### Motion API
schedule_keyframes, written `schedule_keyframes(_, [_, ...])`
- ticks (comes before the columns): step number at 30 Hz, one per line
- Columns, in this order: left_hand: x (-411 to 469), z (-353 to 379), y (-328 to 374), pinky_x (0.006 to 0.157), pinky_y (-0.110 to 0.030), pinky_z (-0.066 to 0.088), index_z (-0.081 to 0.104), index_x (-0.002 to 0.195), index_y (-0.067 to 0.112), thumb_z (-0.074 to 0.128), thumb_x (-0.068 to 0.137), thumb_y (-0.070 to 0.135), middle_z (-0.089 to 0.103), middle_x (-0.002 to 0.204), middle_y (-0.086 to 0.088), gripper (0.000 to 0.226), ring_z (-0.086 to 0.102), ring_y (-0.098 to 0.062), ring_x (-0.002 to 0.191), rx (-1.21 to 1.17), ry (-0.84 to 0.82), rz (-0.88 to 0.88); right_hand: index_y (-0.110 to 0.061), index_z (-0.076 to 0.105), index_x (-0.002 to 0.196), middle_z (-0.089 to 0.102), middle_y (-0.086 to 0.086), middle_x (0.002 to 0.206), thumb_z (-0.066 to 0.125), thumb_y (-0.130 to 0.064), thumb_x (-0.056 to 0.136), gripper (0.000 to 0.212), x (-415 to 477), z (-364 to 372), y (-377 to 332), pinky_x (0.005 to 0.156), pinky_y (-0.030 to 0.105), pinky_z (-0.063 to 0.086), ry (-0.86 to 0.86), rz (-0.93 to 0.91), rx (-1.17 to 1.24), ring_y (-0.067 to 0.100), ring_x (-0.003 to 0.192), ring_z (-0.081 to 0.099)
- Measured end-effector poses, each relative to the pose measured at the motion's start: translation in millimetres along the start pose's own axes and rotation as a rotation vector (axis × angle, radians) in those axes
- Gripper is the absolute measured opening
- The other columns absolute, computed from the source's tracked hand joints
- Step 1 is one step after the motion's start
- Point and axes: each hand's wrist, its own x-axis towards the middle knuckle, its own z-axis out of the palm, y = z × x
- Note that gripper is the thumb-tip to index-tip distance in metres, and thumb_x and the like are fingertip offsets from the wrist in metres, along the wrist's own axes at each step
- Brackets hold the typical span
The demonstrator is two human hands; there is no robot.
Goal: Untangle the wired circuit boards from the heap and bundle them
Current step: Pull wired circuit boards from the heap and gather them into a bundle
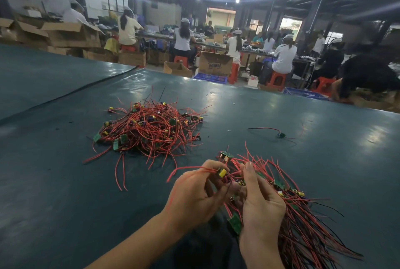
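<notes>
heap far left on table | bundle near right | lone board behind bundle

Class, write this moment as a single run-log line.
step: bundling | left hand: pinches wired board | right hand: holds bundle | heap: on table, apart from hands | stray board: lies alone

One heap, one bundle, one stray board, left hand, right hand
</notes>
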Motion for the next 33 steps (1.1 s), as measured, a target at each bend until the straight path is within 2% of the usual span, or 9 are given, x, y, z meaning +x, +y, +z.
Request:
schedule_keyframes(3, [1, 0, 4, 0.053, -0.031, 0.051, 0.058, 0.103, 0.024, 0.064, 0.086, 0.049, 0.063, 0.071, 0.013, 0.031, 0.059, -0.011, 0.055, -0.080, -0.050, 0.034, -0.025, 0.080, 0.072, 0.071, -0.002, 0.064, 0.073, -0.036, 0.071, 0.013, 1, -3, -1, 0.050, 0.021, 0.053, 0.036, 0.015, -0.006, 0.010, 0.059, 0.063])
schedule_keyframes(8, [-3, -1, 4, 0.055, -0.038, 0.052, 0.060, 0.104, 0.022, 0.071, 0.084, 0.040, 0.067, 0.076, -0.001, 0.030, 0.062, -0.021, 0.058, -0.200, -0.214, 0.058, -0.027, 0.080, 0.073, 0.076, -0.001, 0.078, 0.075, -0.028, 0.077, 0.007, 0, -3, -8, 0.073, 0.029, 0.058, 0.081, 0.008, -0.014, 0.010, 0.073, 0.068])
schedule_keyframes(13, [0, 4, 0, 0.057, -0.033, 0.055, 0.060, 0.098, 0.033, 0.065, 0.085, 0.051, 0.069, 0.075, 0.000, 0.023, 0.063, -0.010, 0.057, -0.174, -0.116, -0.021, -0.028, 0.080, 0.071, 0.069, -0.005, 0.064, 0.074, -0.026, 0.078, 0.010, -3, 0, -9, 0.059, 0.022, 0.052, 0.088, 0.006, 0.001, 0.008, 0.059, 0.058])
schedule_keyframes(19, [-5, 3, 3, 0.058, -0.027, 0.055, 0.060, 0.102, 0.027, 0.068, 0.087, 0.042, 0.071, 0.079, 0.008, 0.022, 0.067, -0.007, 0.063, -0.120, -0.155, 0.022, -0.030, 0.080, 0.071, 0.076, -0.003, 0.075, 0.074, -0.030, 0.074, 0.007, -3, 1, -11, 0.074, 0.029, 0.058, 0.098, 0.026, -0.007, 0.007, 0.072, 0.067])
schedule_keyframes(21, [-2, 2, 6, 0.057, -0.020, 0.053, 0.063, 0.097, 0.022, 0.066, 0.090, 0.034, 0.070, 0.071, 0.013, 0.014, 0.066, -0.002, 0.059, -0.182, -0.140, -0.026, -0.030, 0.080, 0.074, 0.072, -0.006, 0.067, 0.074, -0.036, 0.070, 0.010, -4, 1, -12, 0.076, 0.035, 0.054, 0.102, 0.034, -0.009, 0.010, 0.070, 0.064])
schedule_keyframes(24, [-12, 4, 5, 0.082, -0.030, 0.056, 0.064, 0.081, 0.006, 0.057, 0.095, 0.017, 0.054, 0.041, 0.005, 0.020, 0.056, 0.005, 0.040, -0.171, -0.300, -0.048, -0.031, 0.080, 0.072, 0.070, -0.009, 0.064, 0.073, -0.039, 0.069, 0.011, -6, 2, -12, 0.071, 0.032, 0.051, 0.110, 0.006, -0.014, 0.005, 0.060, 0.058])
schedule_keyframes(28, [4, 8, 18, 0.055, -0.018, 0.044, 0.068, 0.081, 0.014, 0.044, 0.092, 0.062, 0.060, 0.060, -0.007, 0.055, 0.061, -0.005, 0.052, -0.337, -0.101, -0.201, -0.031, 0.080, 0.071, 0.071, -0.006, 0.065, 0.074, -0.031, 0.080, 0.011, -5, 1, -8, 0.064, 0.021, 0.054, 0.110, -0.003, -0.020, 0.008, 0.066, 0.065])
schedule_keyframes(31, [0, 7, -5, 0.051, -0.019, 0.045, 0.069, 0.089, 0.014, 0.052, 0.092, 0.048, 0.065, 0.064, -0.001, 0.038, 0.064, -0.016, 0.055, -0.390, -0.099, -0.204, -0.031, 0.080, 0.073, 0.065, -0.009, 0.058, 0.074, -0.034, 0.079, 0.009, -4, 1, -7, 0.052, 0.017, 0.049, 0.108, 0.006, -0.030, 0.004, 0.053, 0.057])
schedule_keyframes(33, [5, 10, -2, 0.049, -0.020, 0.046, 0.069, 0.088, 0.015, 0.057, 0.091, 0.044, 0.064, 0.062, 0.004, 0.031, 0.066, -0.017, 0.056, -0.400, -0.126, -0.215, -0.031, 0.080, 0.074, 0.072, -0.006, 0.066, 0.074, -0.039, 0.073, 0.010, -3, 0, -7, 0.064, 0.024, 0.054, 0.117, 0.010, -0.029, 0.007, 0.064, 0.067])
